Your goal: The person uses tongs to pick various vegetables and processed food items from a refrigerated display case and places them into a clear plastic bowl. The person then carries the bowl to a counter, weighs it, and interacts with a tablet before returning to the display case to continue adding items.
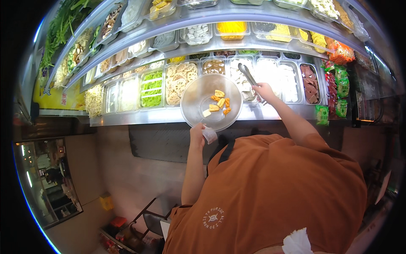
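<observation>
One bowl point(199, 96) in left hand point(197, 135), tongs point(248, 75) in right hand point(264, 92)

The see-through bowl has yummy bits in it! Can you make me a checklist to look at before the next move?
1. Bowl has its yellow and orange food pieces inside: ok.
2. Right hand is holding the tongs: ok.
3. Tong tips are over the bowl: not ok, they are to its right, above the food trays.
4. Tong tips have food between them: cannot tell, they look too small here.
5. Left hand has nothing else in it: not ok, there is a crumpled whitish thing.
</observation>
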Motion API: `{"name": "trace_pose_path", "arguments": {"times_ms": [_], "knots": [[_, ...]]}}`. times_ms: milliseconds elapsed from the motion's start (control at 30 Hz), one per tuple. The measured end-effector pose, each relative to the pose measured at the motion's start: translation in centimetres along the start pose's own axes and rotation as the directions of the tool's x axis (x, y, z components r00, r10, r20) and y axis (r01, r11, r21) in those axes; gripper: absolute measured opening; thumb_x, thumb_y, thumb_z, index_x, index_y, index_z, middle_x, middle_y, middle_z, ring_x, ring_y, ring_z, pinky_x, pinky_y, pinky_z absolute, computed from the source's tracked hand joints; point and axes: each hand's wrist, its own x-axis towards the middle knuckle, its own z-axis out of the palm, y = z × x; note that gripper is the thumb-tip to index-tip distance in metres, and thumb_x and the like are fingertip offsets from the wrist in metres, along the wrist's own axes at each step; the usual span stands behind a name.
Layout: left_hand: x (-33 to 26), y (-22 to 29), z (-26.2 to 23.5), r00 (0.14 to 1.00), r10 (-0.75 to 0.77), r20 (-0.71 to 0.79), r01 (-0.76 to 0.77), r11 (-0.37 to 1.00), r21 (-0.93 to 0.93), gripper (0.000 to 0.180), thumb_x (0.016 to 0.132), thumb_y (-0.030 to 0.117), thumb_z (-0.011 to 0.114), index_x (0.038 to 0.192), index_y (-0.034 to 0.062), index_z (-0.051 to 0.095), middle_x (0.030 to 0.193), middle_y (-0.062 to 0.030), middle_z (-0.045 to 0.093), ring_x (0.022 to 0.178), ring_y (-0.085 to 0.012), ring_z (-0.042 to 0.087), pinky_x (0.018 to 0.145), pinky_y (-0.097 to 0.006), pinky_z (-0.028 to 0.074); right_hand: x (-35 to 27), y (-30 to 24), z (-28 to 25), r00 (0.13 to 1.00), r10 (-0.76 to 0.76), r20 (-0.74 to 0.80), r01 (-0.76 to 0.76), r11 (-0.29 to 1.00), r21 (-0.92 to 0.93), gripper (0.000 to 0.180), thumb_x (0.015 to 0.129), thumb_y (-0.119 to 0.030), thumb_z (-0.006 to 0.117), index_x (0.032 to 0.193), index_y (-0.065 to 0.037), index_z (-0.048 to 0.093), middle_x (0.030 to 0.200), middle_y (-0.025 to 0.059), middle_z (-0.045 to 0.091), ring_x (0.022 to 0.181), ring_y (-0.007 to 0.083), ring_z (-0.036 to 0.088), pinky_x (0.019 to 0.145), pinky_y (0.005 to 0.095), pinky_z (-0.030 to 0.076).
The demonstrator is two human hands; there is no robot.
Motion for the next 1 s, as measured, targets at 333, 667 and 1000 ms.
{"name": "trace_pose_path", "arguments": {"times_ms": [333,667,1000], "knots": [[-2.2,-1.4,-1.1,0.999,-0.021,-0.043,0.02,0.999,-0.033,0.013,0.08,0.003,0.059,0.088,-0.0067,0.061,0.097,-0.0174,0.062,0.082,-0.0326,0.065,0.075,-0.047,0.058,4.4,0.1,0.7,0.998,0.054,-0.028,-0.06,0.97,-0.236,0.029,0.094,-0.02,0.071,0.097,0.009,0.067,0.074,0.0137,0.067,0.051,0.0216,0.066,0.045,0.0372,0.054],[-1.0,-0.9,2.3,0.998,-0.031,0.047,0.029,0.999,0.041,0.009,0.084,0.003,0.058,0.085,-0.0052,0.062,0.098,-0.0185,0.065,0.083,-0.0316,0.066,0.076,-0.047,0.059,-6.7,-2.8,-5.6,0.988,-0.002,0.154,-0.018,0.991,0.13,0.027,0.1,-0.016,0.066,0.12,0.002,0.069,0.078,0.0061,0.064,0.047,0.0134,0.057,0.04,0.029,0.043],[1.5,-1.8,10.6,0.992,0.004,0.123,-0.018,0.993,0.113,0.022,0.076,0.003,0.06,0.093,-0.0096,0.064,0.09,-0.0148,0.062,0.081,-0.0297,0.065,0.073,-0.042,0.056,-9.2,1.8,-15.6,0.978,0.054,-0.204,-0.077,0.991,-0.106,0.034,0.096,-0.027,0.068,0.107,0.005,0.068,0.071,0.008,0.062,0.047,0.0176,0.062,0.041,0.0319,0.049]]}}
